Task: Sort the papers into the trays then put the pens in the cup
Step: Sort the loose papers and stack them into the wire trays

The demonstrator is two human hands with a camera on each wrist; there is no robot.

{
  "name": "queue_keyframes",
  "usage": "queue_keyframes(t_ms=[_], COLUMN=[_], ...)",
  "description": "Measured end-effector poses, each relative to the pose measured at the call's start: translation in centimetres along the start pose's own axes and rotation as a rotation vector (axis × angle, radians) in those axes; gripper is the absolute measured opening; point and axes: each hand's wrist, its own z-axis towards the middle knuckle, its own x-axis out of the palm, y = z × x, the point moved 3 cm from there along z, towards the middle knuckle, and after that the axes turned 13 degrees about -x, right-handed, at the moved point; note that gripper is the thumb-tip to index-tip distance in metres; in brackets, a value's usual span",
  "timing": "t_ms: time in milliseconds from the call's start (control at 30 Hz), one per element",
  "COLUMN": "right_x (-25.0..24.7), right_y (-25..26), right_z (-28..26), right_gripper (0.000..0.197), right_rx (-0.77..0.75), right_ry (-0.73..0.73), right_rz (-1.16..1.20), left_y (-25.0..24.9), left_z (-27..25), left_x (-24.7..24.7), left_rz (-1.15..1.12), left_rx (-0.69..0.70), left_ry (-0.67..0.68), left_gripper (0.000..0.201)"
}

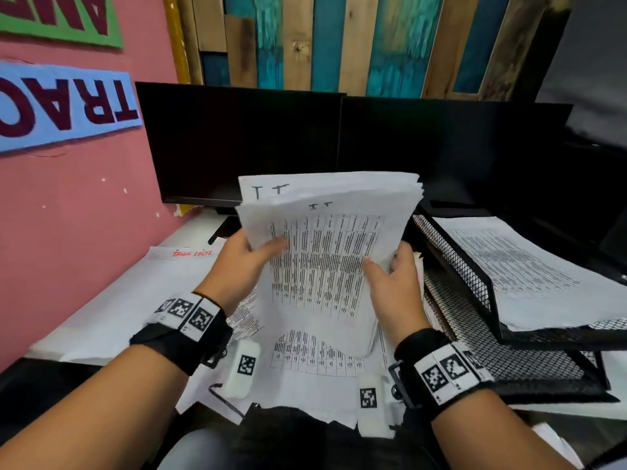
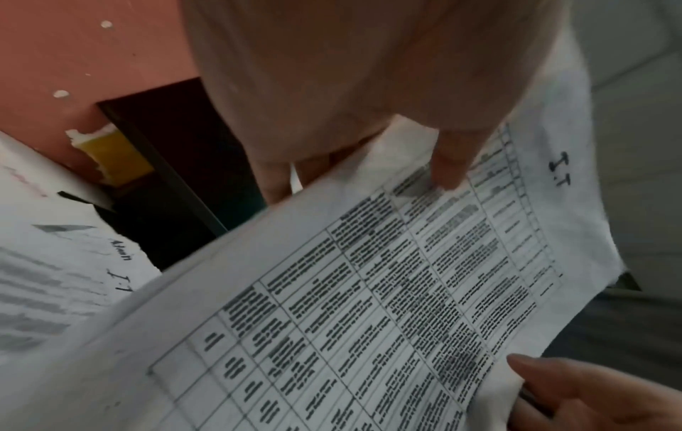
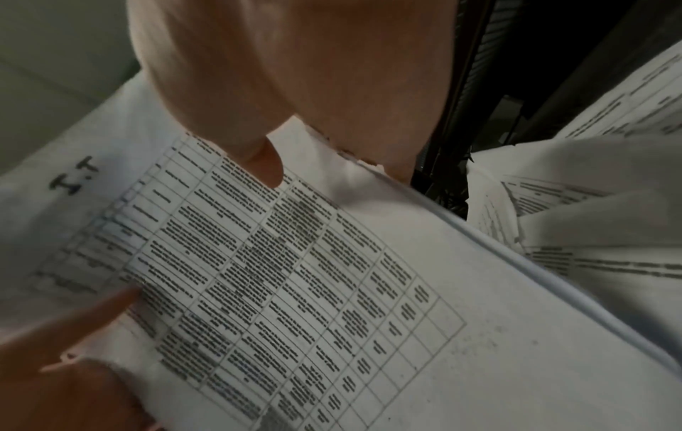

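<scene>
I hold a thick stack of printed papers (image 1: 325, 252) upright above the desk, its top sheet a table headed "I.T" (image 2: 369, 291) (image 3: 295, 277). My left hand (image 1: 251, 256) grips the stack's left edge, thumb on the front. My right hand (image 1: 393, 276) grips its right edge the same way. More loose printed sheets (image 1: 315, 361) lie on the desk under the stack. A black mesh tray (image 1: 475, 290) stands at the right, with papers (image 1: 529, 266) in its upper tier. No pens or cup are in view.
Two dark monitors (image 1: 244, 144) stand just behind the held stack. A pink wall (image 1: 68, 215) closes the left side. White sheets (image 1: 135, 293) cover the desk at the left. The lower mesh tier (image 1: 509, 354) lies at the right front.
</scene>
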Motion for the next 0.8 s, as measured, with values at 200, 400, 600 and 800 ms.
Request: queue_keyframes(t_ms=[200,400,600,800], right_x=[0.0,0.3,0.5,-0.3], right_y=[-0.1,-1.7,-3.7,-3.3], right_z=[0.9,-0.2,-1.1,-0.5], right_gripper=[0.041,0.035,0.041,0.077], right_rx=[0.007,0.091,0.303,0.375], right_ry=[-0.077,-0.023,0.048,-0.099], right_rz=[0.022,-0.027,-0.033,0.172], left_y=[-1.3,2.4,4.9,1.8], left_z=[0.4,1.1,1.2,0.4], left_x=[0.7,1.4,1.2,1.1], left_rz=[-0.180,0.040,0.171,-0.060], left_rx=[-0.007,-0.134,-0.197,-0.100], left_ry=[0.029,0.018,-0.019,-0.143], left_gripper=[0.040,0.042,0.026,0.025])
